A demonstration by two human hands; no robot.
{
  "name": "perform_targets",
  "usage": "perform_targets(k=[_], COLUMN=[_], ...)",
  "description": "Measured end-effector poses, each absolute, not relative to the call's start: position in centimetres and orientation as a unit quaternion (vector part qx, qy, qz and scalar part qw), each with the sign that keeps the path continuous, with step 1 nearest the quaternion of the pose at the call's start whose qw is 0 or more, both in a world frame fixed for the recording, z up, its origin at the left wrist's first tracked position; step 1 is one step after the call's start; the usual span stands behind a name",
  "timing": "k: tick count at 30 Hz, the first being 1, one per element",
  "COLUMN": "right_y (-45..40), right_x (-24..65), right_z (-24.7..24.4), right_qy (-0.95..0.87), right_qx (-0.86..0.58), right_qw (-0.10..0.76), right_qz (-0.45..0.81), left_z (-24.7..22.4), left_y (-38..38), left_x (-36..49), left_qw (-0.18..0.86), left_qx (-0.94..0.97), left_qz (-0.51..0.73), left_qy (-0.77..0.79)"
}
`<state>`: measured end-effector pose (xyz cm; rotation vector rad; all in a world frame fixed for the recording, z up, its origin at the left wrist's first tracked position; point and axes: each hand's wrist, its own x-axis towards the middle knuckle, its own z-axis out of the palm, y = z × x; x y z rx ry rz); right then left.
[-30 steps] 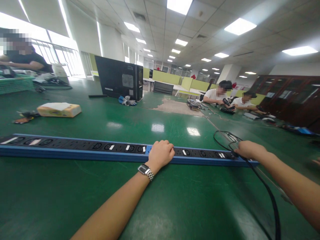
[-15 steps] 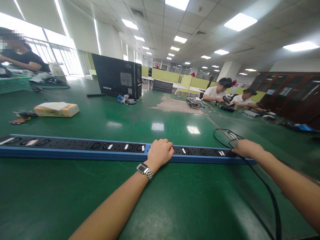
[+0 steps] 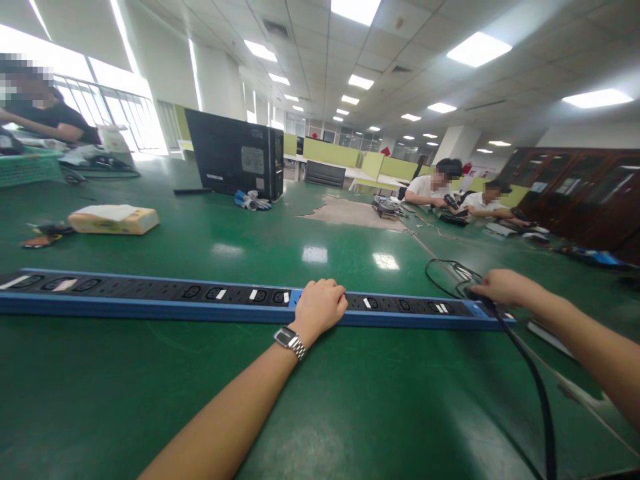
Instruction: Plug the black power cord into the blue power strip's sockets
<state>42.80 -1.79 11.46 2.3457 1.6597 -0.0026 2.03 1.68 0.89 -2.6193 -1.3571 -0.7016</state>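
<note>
A long blue power strip [image 3: 165, 310] with black sockets, several bearing white stickers, lies across the green table. My left hand [image 3: 321, 307], with a metal-banded watch on its wrist, is curled over the strip near its middle, its knuckles up. My right hand [image 3: 500, 288] is closed on the plug end of a black power cord [image 3: 543, 393], just above the strip's right end. Most of the plug is hidden by the fingers. From that hand the cord runs down toward the lower right, and a loop of black cable lies behind it.
A yellow tissue pack [image 3: 114, 220] lies at the left, near small tools [image 3: 45, 235]. Farther back stand a black computer case [image 3: 235, 157] and blue-grey gloves [image 3: 253, 200]. A green basket [image 3: 30, 168] is far left. Other people work at the left and back right.
My right hand has lifted slightly and moved a little right with the plug, uncovering the blue right end of the strip. My left hand has stayed in place.
</note>
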Motion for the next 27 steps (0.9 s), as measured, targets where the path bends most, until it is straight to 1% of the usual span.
perform_targets(k=[2, 4, 6, 8, 12, 15, 27], right_y=[-1.9, -2.1, -2.2, -2.0, -1.1, -0.3, -0.2], right_x=[41.5, 39.3, 36.8, 34.6, 32.6, 32.7, 31.1], right_z=[13.4, 14.6, 14.7, 13.7, 10.7, 9.5, 9.8], right_qy=[0.567, 0.550, 0.552, 0.564, 0.581, 0.589, 0.552], right_qx=[0.816, 0.826, 0.817, 0.803, 0.791, 0.786, 0.807], right_qw=[0.108, 0.073, 0.041, 0.024, 0.078, 0.106, 0.150], right_qz=[-0.037, -0.106, -0.161, -0.190, -0.176, -0.153, -0.146], left_z=[0.9, 0.9, 0.9, 0.9, 0.9, 0.9, 0.8], left_y=[1.7, 1.7, 1.6, 1.6, 1.5, 1.6, 1.6], left_x=[2.0, 2.0, 1.9, 1.9, 1.8, 1.9, 1.9], left_qw=[0.053, 0.052, 0.051, 0.052, 0.054, 0.052, 0.050], left_qx=[-0.862, -0.861, -0.861, -0.861, -0.860, -0.861, -0.861], left_qz=[-0.232, -0.234, -0.237, -0.239, -0.242, -0.243, -0.237], left_qy=[-0.447, -0.448, -0.447, -0.446, -0.445, -0.445, -0.447])
